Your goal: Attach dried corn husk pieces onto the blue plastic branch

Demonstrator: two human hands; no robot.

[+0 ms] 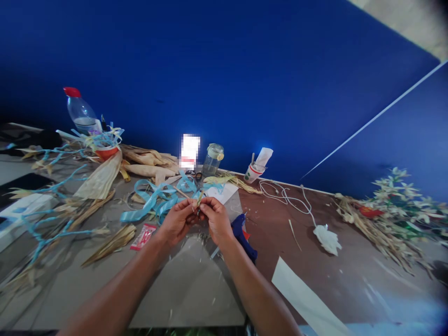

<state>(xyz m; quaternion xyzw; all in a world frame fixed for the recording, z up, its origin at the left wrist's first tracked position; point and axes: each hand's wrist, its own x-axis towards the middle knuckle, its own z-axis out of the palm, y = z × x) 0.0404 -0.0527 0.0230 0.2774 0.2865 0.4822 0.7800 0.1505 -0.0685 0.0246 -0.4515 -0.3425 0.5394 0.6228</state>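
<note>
Both my hands meet over the middle of the table. My left hand (pixel 178 220) and my right hand (pixel 216 218) are closed in a pinch on a small strip of dried corn husk (pixel 199 199) that sticks up between the fingertips. A thin wooden stick (pixel 181 192) runs up and left from my left fingers. Behind the hands lies a tangle of light blue ribbon (pixel 154 199). A blue glue gun (pixel 243 233) lies just right of my right wrist.
Dried husks (pixel 101 179) and blue-wrapped stems (pixel 52 200) cover the left side. A plastic bottle (pixel 81 112), a glass jar (pixel 213 159) and a paper cup (pixel 254 171) stand by the blue wall. A white cable (pixel 290 196), dried flowers (pixel 395 205) and paper (pixel 304 298) lie right.
</note>
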